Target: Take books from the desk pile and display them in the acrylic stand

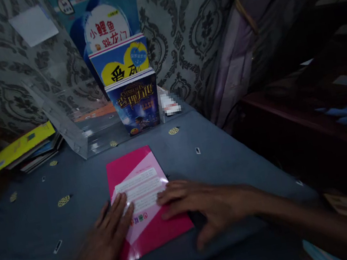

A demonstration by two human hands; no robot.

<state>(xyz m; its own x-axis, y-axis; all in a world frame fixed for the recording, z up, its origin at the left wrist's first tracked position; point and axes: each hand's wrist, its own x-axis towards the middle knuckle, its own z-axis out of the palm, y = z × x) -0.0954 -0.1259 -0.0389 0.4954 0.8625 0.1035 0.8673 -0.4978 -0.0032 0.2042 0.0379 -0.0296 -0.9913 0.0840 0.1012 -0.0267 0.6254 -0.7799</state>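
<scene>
A thin pink book (155,234) lies flat on the table, with a pale band and printed text boxes on its upper face. The printing appears upside down from where I look. My left hand (107,241) rests on the book's left side, its fingers stretched over the cover. On the right side, my right hand (201,202) lies with extended fingers on the cover and its thumb apart, beyond the book's edge. Neither hand is wrapped around anything. Just behind the book, a dark blue book (138,104) stands in a clear acrylic rack (78,140).
Behind the blue book stand a yellow-and-blue book (119,61) and a tall teal book (94,6). Several books (27,146) are stacked at the left. A grey cloth with pineapple prints covers the table (224,161). Patterned wallpaper and a tied curtain (232,46) are behind.
</scene>
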